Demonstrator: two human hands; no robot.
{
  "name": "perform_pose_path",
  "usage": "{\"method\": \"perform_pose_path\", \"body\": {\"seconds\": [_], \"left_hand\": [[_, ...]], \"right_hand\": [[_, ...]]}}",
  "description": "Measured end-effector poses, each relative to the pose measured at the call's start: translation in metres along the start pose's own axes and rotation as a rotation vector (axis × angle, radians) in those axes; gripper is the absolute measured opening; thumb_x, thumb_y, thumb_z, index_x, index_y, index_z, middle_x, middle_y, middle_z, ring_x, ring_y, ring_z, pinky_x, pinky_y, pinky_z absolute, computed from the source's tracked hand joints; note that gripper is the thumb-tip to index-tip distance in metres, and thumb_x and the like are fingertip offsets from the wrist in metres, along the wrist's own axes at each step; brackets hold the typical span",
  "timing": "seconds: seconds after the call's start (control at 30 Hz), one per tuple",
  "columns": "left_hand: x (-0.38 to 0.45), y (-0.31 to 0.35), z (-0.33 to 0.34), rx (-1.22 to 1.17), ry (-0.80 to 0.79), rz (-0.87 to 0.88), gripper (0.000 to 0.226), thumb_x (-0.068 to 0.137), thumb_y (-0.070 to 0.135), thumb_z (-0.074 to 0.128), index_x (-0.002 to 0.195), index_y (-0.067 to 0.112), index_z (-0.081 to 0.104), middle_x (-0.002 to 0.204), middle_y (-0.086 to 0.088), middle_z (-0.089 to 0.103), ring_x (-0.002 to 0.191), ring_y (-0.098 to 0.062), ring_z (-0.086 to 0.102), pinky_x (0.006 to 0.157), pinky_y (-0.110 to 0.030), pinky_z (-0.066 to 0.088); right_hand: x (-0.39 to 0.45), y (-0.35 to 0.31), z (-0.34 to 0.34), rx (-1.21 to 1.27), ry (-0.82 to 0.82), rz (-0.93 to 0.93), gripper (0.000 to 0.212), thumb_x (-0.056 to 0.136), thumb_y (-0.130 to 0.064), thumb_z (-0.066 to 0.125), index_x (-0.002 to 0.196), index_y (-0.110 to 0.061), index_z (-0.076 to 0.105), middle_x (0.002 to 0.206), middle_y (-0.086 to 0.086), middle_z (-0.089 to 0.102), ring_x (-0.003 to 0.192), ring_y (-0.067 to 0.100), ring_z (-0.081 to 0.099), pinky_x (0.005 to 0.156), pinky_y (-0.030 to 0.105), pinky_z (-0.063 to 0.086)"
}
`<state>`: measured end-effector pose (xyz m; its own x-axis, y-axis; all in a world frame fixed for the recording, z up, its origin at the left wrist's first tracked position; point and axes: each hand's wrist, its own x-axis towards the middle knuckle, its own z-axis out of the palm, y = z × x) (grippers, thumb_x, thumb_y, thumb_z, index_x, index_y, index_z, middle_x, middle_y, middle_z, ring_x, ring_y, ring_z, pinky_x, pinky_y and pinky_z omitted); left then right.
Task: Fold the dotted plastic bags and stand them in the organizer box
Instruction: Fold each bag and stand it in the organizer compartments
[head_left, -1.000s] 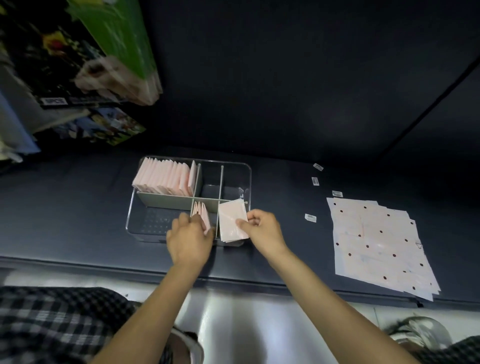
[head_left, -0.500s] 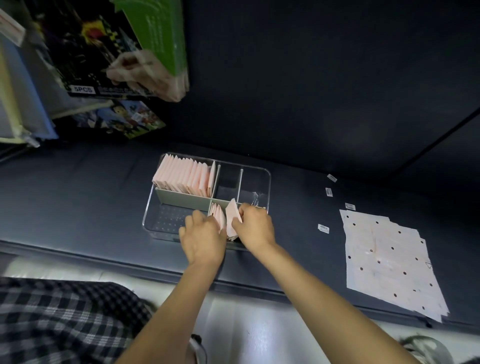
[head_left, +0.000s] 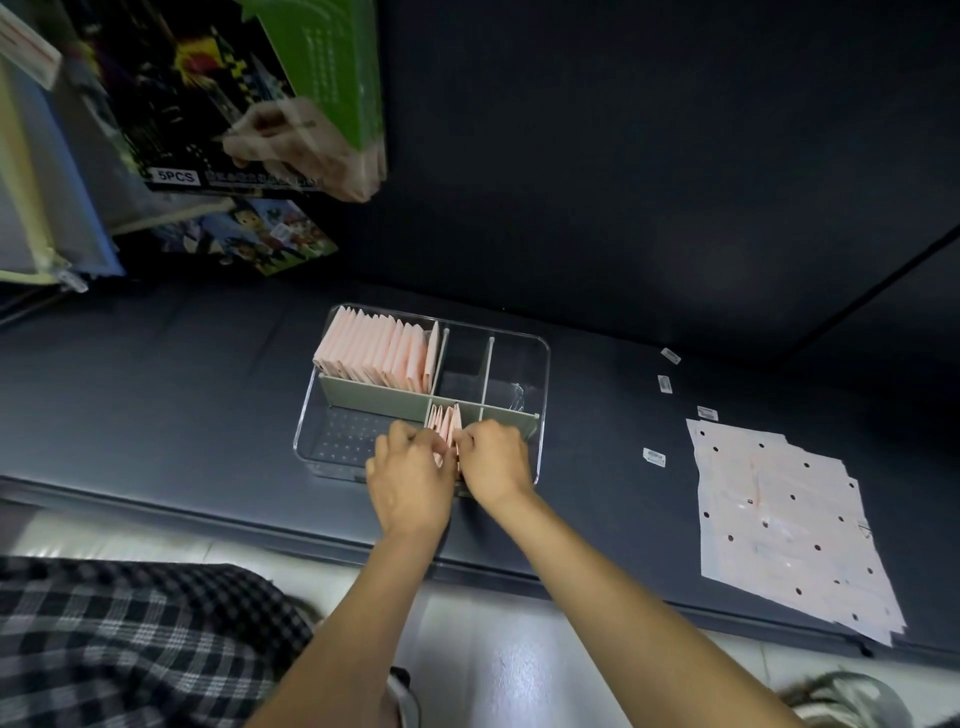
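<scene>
A clear organizer box (head_left: 543, 364) with grey dividers sits on the dark table. Its back-left compartment holds a row of several folded pink bags (head_left: 376, 356) standing upright. A few more folded bags (head_left: 445, 423) stand in the front middle compartment. My left hand (head_left: 410, 475) presses against them from the left. My right hand (head_left: 493, 460) pinches the rightmost folded bag from the right. A stack of flat dotted plastic bags (head_left: 784, 525) lies on the table to the right.
Several small white stickers (head_left: 654, 457) lie between the box and the flat stack. Packaged goods and a green box (head_left: 322, 67) hang at the upper left. The table's front edge runs just below my wrists. Checked fabric (head_left: 130, 644) shows at the lower left.
My right hand has carried the folded bag left and down into the front middle compartment, beside the other folded bags. My left hand stayed against them.
</scene>
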<state>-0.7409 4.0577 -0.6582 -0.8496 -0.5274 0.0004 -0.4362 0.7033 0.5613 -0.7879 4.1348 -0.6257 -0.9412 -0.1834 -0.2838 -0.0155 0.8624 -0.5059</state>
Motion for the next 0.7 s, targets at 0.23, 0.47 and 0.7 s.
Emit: {"method": "perform_pose_path", "body": {"seconds": [0.23,0.47,0.7], "left_hand": [[-0.004,-0.004,0.0,-0.078,0.006,0.011,0.014,0.087,0.028,0.063,0.095,0.017,0.069,0.106,-0.005,0.056,0.102,-0.026,0.049,0.089,-0.038,0.036],[-0.008,0.008,-0.006,-0.044,0.027,0.041,0.012,0.085,0.021,0.066,0.095,0.015,0.068,0.104,-0.009,0.055,0.101,-0.03,0.048,0.087,-0.04,0.033],[-0.038,0.073,0.012,-0.119,-0.08,0.579,0.003,0.084,0.013,0.068,0.086,0.011,0.066,0.088,-0.007,0.061,0.084,-0.029,0.056,0.075,-0.041,0.046]], "right_hand": [[0.002,0.005,0.007,0.065,0.071,0.092,0.02,0.089,-0.026,0.056,0.092,-0.017,0.074,0.096,0.01,0.072,0.093,0.03,0.065,0.074,0.033,0.052],[-0.011,0.03,-0.006,0.224,0.104,-0.045,0.021,0.091,-0.019,0.052,0.088,-0.016,0.073,0.082,0.009,0.072,0.084,0.027,0.066,0.076,0.035,0.052],[-0.047,0.19,-0.065,0.114,0.36,0.057,0.018,0.086,-0.016,0.065,0.104,-0.013,0.069,0.1,0.006,0.068,0.091,0.022,0.064,0.085,0.029,0.048]]}}
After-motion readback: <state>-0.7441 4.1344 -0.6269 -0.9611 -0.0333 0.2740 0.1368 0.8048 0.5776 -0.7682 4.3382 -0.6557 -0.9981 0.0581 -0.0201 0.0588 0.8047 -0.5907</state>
